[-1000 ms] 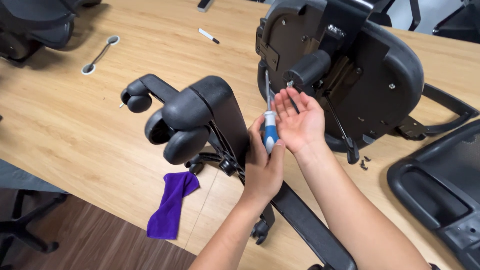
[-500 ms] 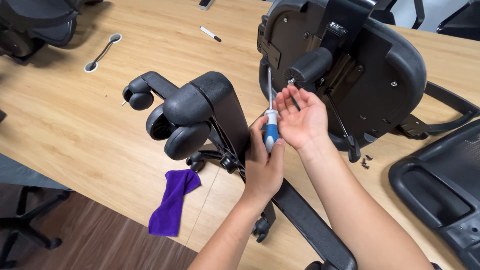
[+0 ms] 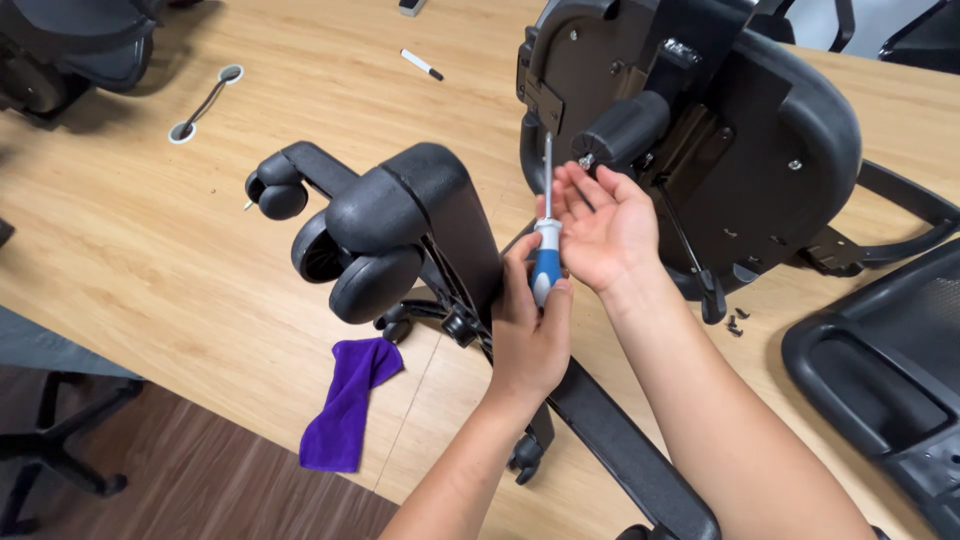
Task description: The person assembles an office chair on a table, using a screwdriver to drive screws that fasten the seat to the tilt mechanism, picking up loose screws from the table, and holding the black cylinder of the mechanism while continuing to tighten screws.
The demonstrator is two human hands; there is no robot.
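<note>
Left hand (image 3: 530,335): closed around the blue-and-white handle of a screwdriver (image 3: 546,235), shaft upright.
Right hand (image 3: 605,230): open, palm up, fingers spread, touching the handle's side.
Screwdriver: above the bench (image 3: 120,250), tip beside the seat underside (image 3: 740,130).
Chair base (image 3: 400,235): casters up, just left of the hands.
Cloth (image 3: 345,405): purple, at the bench edge.

The left hand (image 3: 530,335) hides most of the screwdriver handle (image 3: 545,268); the black seat shell (image 3: 885,390) runs off the right edge.
</note>
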